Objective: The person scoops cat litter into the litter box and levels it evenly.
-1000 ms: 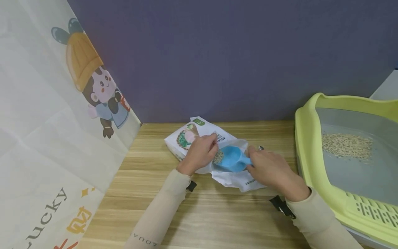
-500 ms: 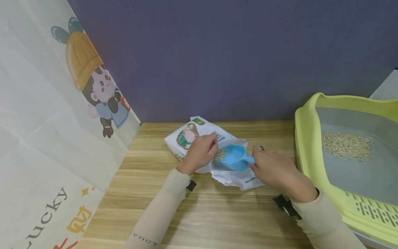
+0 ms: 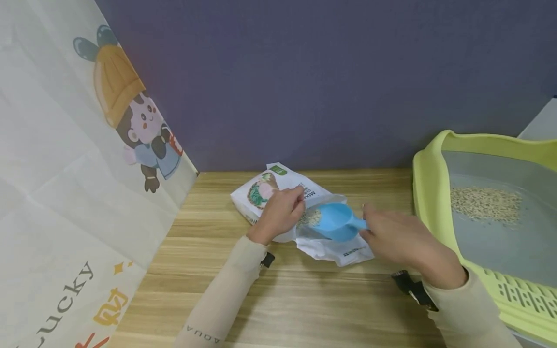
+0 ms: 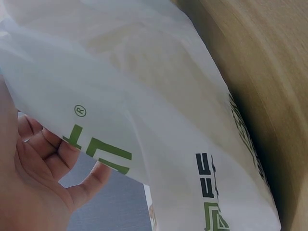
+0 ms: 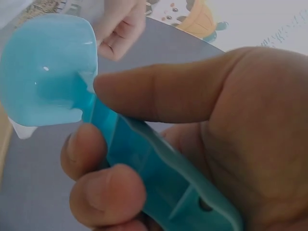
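A white printed bag (image 3: 287, 179) lies on its side on the wooden table, its mouth facing right. My left hand (image 3: 280, 215) holds the upper edge of that mouth; in the left wrist view, fingers (image 4: 91, 185) curl at the plastic edge. Tan pellets (image 3: 310, 218) show inside the opening. At the mouth is a blue scoop (image 3: 336, 221), whose ribbed handle (image 5: 159, 178) my right hand (image 3: 398, 237) grips with the thumb along it. The scoop's bowl (image 5: 48, 72) covers part of the opening, and how much it contains is hard to tell.
To the right stands a litter box with a yellow-green rim (image 3: 428, 193) and a grey base, holding a patch of pellets (image 3: 485, 204). A dark wall panel (image 3: 304, 87) rises behind the table (image 3: 300, 299). A white printed sheet (image 3: 65, 159) hangs at the left.
The right hand and the scoop have shifted right, drawing partly out of the bag's mouth, and more pellets show inside. The left hand and the bag have stayed nearly still.
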Action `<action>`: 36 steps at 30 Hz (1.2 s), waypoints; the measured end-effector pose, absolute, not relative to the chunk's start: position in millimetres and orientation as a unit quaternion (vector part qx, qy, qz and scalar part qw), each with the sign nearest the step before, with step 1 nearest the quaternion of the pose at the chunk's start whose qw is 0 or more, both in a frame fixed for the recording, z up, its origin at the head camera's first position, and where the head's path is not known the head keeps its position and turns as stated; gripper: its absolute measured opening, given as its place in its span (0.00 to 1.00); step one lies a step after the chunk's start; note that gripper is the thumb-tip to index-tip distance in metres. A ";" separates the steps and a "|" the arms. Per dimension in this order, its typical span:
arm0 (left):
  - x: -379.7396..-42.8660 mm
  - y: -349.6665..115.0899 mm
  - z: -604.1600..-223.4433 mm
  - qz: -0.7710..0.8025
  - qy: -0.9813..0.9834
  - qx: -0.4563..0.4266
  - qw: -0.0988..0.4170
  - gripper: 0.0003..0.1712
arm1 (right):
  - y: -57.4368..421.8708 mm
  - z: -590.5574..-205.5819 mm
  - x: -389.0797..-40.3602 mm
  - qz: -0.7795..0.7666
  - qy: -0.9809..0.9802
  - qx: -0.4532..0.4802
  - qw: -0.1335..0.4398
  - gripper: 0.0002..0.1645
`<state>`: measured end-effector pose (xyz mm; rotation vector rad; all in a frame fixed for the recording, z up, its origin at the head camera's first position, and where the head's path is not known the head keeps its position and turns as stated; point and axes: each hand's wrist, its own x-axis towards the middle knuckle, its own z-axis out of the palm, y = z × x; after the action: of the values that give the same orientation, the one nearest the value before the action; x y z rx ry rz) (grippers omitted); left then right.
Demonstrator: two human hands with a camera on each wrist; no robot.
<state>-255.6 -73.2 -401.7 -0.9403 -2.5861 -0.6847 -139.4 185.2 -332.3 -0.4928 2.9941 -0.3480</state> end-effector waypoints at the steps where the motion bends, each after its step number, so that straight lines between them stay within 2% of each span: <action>1: -255.7 -73.1 -401.8 -0.239 -0.901 -0.328 0.152 0.09 | 187.4 -330.7 -138.5 -0.117 0.979 -0.159 0.045 0.18; 9: -256.1 -73.0 -402.8 -0.239 -0.899 -0.330 0.159 0.09 | 205.8 -318.5 -129.2 -0.128 0.981 -0.142 0.032 0.14; 20: -256.7 -72.2 -403.4 -0.239 -0.900 -0.326 0.162 0.08 | 231.2 -303.8 -122.6 -0.177 0.976 -0.124 0.002 0.16; 29: -256.3 -70.8 -403.0 -0.239 -0.902 -0.322 0.161 0.07 | 238.2 -299.5 -131.2 -0.218 0.970 -0.092 -0.048 0.23; 36: -257.0 -70.9 -404.2 -0.239 -0.901 -0.324 0.161 0.08 | 246.8 -298.5 -137.0 -0.223 0.971 -0.066 -0.052 0.27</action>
<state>-257.0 -70.9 -404.2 -0.9262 -2.5720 -0.6810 -137.0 246.8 -298.5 -0.2134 3.1573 -0.7234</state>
